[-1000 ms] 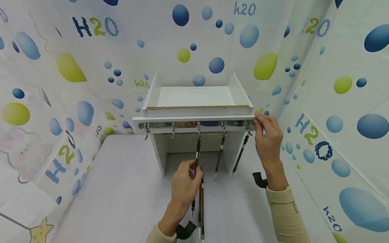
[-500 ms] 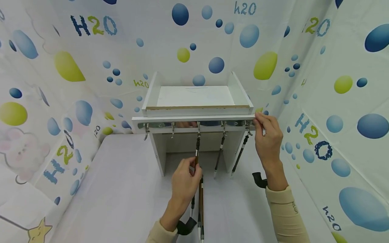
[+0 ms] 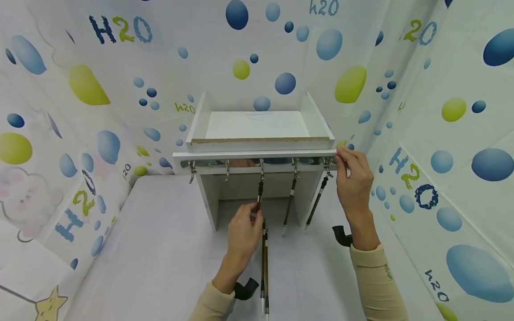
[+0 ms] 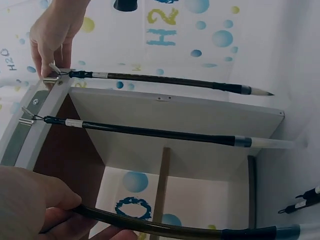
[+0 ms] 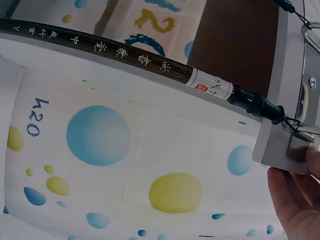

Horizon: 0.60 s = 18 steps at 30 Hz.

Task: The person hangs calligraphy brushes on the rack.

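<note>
My left hand pinches the handle of a calligraphy brush between thumb and fingers. The brush's top end is at the middle hook of the rail; whether its loop is on the hook is too small to tell. In the left wrist view the handle runs down from the fingertips. My right hand grips the right end of the white shelf above the rail. Two more brushes hang right of the middle: one brush inward, another brush on the rightmost hook.
Two hooks on the left, an outer hook and an inner hook, carry no brush. Loose brushes lie on the white table near my left wrist. A printed curtain surrounds the shelf.
My left hand has risen slightly along the brush, and the brush's lower part, visible below it earlier, is now hidden. The right hand stays at the shelf's end. The head view tilts slightly.
</note>
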Each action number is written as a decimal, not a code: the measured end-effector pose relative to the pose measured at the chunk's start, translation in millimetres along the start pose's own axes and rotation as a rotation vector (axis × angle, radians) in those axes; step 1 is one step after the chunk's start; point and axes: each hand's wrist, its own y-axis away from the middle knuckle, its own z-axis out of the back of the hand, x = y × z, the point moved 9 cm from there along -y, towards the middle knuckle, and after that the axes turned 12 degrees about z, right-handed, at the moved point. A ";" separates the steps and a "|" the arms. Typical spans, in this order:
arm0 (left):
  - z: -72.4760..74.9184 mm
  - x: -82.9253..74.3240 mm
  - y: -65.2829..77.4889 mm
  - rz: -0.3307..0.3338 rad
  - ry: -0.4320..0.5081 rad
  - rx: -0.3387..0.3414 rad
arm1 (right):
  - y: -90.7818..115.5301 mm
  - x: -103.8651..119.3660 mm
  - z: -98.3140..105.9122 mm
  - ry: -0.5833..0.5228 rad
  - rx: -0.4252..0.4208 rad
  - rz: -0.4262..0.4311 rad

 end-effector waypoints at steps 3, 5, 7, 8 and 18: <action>-3.5 3.3 -4.0 0.005 -0.002 0.017 | 0.0 -0.1 -0.1 0.001 -0.001 -0.002; -5.8 4.8 -6.7 0.003 -0.004 0.024 | 0.0 -0.3 -0.3 0.001 0.000 -0.003; -7.6 5.9 -9.0 0.003 -0.002 0.031 | 0.0 -0.2 -0.3 0.001 0.000 -0.004; -8.2 6.1 -9.8 0.003 0.000 0.031 | 0.1 -0.2 -0.5 0.001 0.001 -0.003; -10.1 8.0 -8.6 0.005 0.002 0.037 | 0.2 -0.4 -0.5 0.008 0.001 0.001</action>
